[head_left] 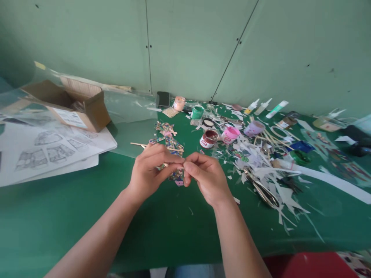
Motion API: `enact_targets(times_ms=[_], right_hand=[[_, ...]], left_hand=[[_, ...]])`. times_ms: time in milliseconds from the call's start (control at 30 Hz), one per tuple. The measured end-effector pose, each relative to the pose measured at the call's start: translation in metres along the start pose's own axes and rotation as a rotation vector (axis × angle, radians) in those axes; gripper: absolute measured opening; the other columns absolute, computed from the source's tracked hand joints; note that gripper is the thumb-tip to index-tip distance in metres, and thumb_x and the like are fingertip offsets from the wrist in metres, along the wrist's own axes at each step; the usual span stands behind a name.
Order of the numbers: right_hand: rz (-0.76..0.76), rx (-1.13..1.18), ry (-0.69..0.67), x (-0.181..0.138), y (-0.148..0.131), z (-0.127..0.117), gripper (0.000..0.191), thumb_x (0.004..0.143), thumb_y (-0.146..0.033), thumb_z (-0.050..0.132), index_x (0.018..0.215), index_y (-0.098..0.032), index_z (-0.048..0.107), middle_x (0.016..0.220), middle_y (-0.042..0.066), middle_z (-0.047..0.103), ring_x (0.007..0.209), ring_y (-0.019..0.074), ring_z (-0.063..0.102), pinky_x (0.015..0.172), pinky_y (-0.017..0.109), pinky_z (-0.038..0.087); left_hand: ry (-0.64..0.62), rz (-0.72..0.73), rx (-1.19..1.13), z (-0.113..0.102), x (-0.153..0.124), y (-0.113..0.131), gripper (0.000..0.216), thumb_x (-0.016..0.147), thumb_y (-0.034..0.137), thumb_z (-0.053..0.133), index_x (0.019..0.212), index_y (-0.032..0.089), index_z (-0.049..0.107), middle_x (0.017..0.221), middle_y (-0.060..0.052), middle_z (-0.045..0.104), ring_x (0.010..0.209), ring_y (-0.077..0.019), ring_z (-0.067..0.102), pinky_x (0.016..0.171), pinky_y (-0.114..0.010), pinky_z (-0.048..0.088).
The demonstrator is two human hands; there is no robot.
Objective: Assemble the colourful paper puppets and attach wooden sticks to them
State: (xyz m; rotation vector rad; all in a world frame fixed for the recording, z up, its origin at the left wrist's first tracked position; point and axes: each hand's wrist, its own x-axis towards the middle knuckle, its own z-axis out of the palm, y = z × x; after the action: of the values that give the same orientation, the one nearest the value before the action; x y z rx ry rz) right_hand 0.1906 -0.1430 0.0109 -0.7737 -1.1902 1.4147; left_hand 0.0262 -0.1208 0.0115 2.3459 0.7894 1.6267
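Observation:
My left hand [152,164] and my right hand [205,175] meet above the green table, thumbs and fingertips pinched together. Whatever sits between the fingertips is too small to make out. Below and behind them lies a colourful, patterned decorated figure [165,129], partly covered by my hands, with a pink end [179,183] showing under the fingers. A thin wooden stick [136,144] juts out to the left behind my left hand; whether the hand touches it cannot be seen.
Printed line-drawing sheets [55,148] and an opened cardboard box [95,112] are at left. Open paint jars, dark red [208,139], pink [230,135] and green [197,112], stand behind my right hand. White paper scraps [286,193] surround metal scissors [263,191] at right. Glue bottles [251,106] line the wall.

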Motion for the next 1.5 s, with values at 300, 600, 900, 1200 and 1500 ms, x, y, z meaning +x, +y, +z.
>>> enact_targets(times_ms=[300, 600, 900, 1200, 1500], right_hand=[[-0.121, -0.199, 0.052, -0.001, -0.001, 0.001, 0.016, 0.076, -0.033, 0.073, 0.073, -0.02, 0.066, 0.055, -0.004, 0.064, 0.043, 0.0074, 0.055, 0.043, 0.02, 0.047], [-0.121, -0.212, 0.101, 0.001, 0.001, 0.006, 0.02, 0.077, -0.036, 0.071, 0.072, -0.02, 0.06, 0.056, -0.004, 0.063, 0.042, 0.0069, 0.052, 0.042, 0.019, 0.045], [0.001, -0.08, 0.067, 0.003, 0.008, 0.003, 0.025, 0.081, -0.044, 0.068, 0.081, -0.02, 0.063, 0.06, -0.004, 0.061, 0.046, 0.0083, 0.055, 0.045, 0.021, 0.051], [0.04, 0.004, 0.082, 0.003, 0.009, 0.003, 0.027, 0.079, -0.046, 0.067, 0.077, -0.02, 0.059, 0.056, -0.006, 0.054, 0.046, 0.0089, 0.052, 0.047, 0.022, 0.05], [-0.122, -0.907, 0.088, 0.003, 0.014, 0.0, 0.017, 0.089, -0.031, 0.053, 0.08, -0.019, 0.063, 0.065, -0.001, 0.061, 0.057, 0.0123, 0.053, 0.055, 0.024, 0.038]], left_hand=[[0.012, -0.099, -0.033, 0.002, 0.002, 0.002, 0.002, 0.082, 0.019, 0.07, 0.08, 0.02, 0.071, 0.067, 0.001, 0.067, 0.059, -0.0092, 0.056, 0.058, -0.024, 0.043], [0.018, -0.174, -0.021, 0.001, 0.001, 0.0, 0.005, 0.081, 0.023, 0.072, 0.079, 0.019, 0.072, 0.065, 0.001, 0.066, 0.057, -0.0093, 0.054, 0.055, -0.024, 0.043], [-0.008, -0.177, -0.018, 0.001, 0.001, 0.003, 0.006, 0.08, 0.017, 0.072, 0.085, 0.02, 0.072, 0.065, 0.003, 0.065, 0.058, -0.0093, 0.053, 0.059, -0.024, 0.044], [-0.01, -0.201, -0.004, 0.002, 0.001, 0.003, 0.002, 0.081, 0.02, 0.071, 0.082, 0.021, 0.072, 0.068, 0.002, 0.067, 0.06, -0.0104, 0.057, 0.058, -0.024, 0.045], [0.094, -0.306, 0.293, -0.002, -0.001, -0.001, 0.012, 0.089, 0.025, 0.057, 0.084, 0.02, 0.066, 0.077, -0.001, 0.07, 0.065, -0.0135, 0.057, 0.062, -0.028, 0.042]])
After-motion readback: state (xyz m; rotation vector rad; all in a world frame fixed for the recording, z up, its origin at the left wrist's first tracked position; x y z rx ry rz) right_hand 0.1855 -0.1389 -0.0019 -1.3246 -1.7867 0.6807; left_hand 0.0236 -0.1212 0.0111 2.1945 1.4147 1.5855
